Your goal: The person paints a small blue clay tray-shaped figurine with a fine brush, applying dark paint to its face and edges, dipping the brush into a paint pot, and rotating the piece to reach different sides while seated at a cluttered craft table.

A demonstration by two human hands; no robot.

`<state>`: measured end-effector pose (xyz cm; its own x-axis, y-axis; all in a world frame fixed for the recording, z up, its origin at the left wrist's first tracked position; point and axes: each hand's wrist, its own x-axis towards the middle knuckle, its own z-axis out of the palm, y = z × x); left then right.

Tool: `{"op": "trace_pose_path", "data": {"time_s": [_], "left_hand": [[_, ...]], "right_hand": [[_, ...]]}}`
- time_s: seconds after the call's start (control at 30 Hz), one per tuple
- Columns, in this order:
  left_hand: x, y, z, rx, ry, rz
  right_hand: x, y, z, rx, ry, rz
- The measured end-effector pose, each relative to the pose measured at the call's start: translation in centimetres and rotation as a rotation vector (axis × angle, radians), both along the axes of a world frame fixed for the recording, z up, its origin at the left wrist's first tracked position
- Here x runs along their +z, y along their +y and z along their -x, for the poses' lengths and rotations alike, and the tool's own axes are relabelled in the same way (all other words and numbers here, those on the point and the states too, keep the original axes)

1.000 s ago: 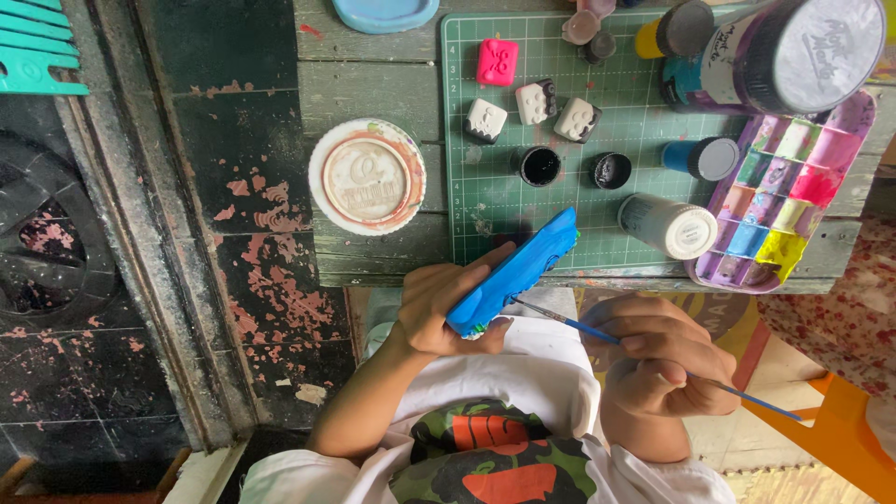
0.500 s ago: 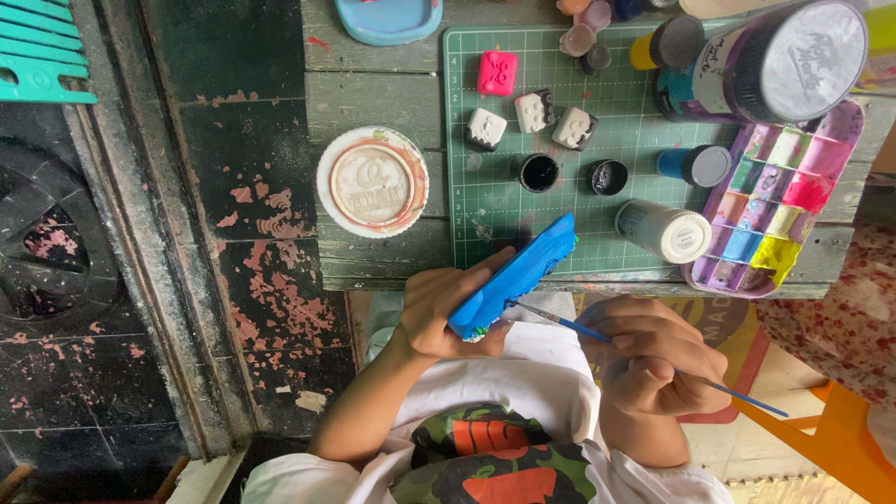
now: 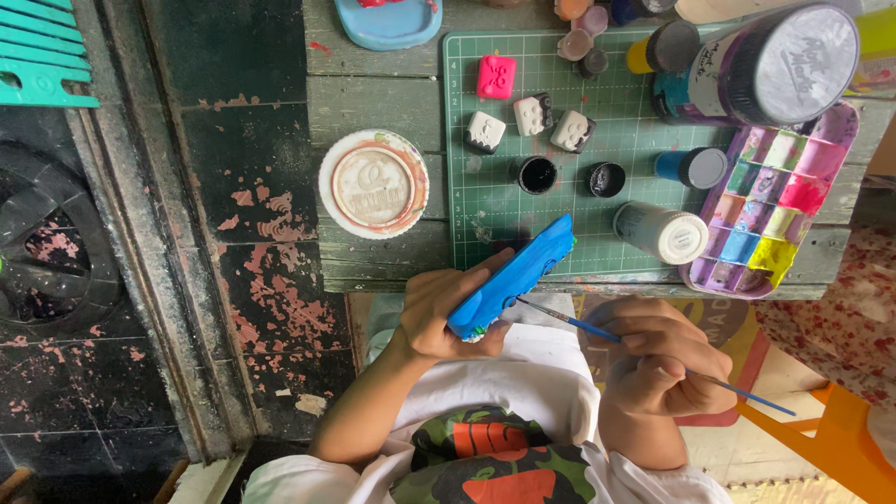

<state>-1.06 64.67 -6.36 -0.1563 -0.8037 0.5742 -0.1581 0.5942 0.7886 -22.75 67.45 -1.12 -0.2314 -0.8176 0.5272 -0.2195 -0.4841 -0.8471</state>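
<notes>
My left hand grips a long blue painted object, tilted up toward the table edge. My right hand pinches a thin blue-handled paintbrush, its tip touching the lower side of the blue object. Both hands hover over my lap and white shirt, just in front of the green cutting mat.
On the mat lie a pink block, two small white pieces, open black paint pots, a blue bottle and a white-capped tube. A paint palette, large jar, round white lid and orange stool surround them.
The hands hold almost the same pose; the brush tip has shifted slightly along the blue object. The view has drifted a little.
</notes>
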Motion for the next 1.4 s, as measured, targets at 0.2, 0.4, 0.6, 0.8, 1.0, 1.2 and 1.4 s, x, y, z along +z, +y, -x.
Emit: {"op": "trace_pose_path", "data": {"time_s": [0.2, 0.4, 0.6, 0.8, 1.0, 1.2, 1.4], "left_hand": [[0.0, 0.1, 0.0, -0.006, 0.004, 0.003], [0.0, 0.1, 0.2, 0.012, 0.002, 0.012], [0.0, 0.0, 0.2, 0.008, 0.01, 0.005], [0.0, 0.1, 0.1, 0.008, -0.001, 0.004], [0.1, 0.1, 0.4, 0.019, 0.003, 0.012], [0.1, 0.1, 0.5, 0.038, -0.005, 0.023], [0.0, 0.2, 0.5, 0.029, -0.004, 0.011]], "right_hand": [[-0.3, -0.3, -0.1, -0.001, 0.023, 0.083], [0.2, 0.0, 0.1, 0.031, -0.02, 0.023], [-0.5, -0.2, 0.1, 0.008, 0.011, 0.101], [-0.7, 0.3, 0.8, 0.001, -0.029, 0.078], [-0.8, -0.1, 0.8, -0.002, 0.025, 0.082], [-0.1, 0.0, 0.6, 0.046, -0.021, 0.043], [-0.5, -0.4, 0.6, -0.031, 0.063, 0.123]]}}
